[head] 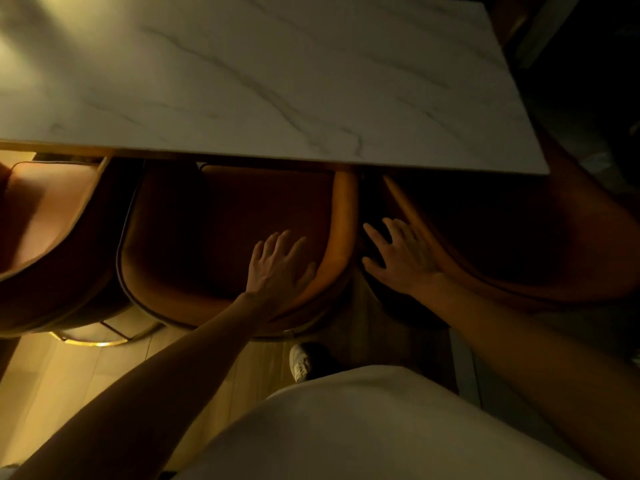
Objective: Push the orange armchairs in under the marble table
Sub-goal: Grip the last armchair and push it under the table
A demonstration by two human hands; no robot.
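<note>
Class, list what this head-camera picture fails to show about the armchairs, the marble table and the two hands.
Head view, all items.
The middle armchair: seat front hidden under the marble table.
The left armchair: cut off by the left edge, blurred.
The right armchair: seat lost in shadow.
The table legs: hidden by the tabletop.
The right hand: too dim to tell whether it touches the right armchair's rim.

Orange armchairs point(214, 244) partly under marble table point(277, 81)

Left hand point(277, 268), right hand point(401, 258) on orange armchairs point(207, 220)
</note>
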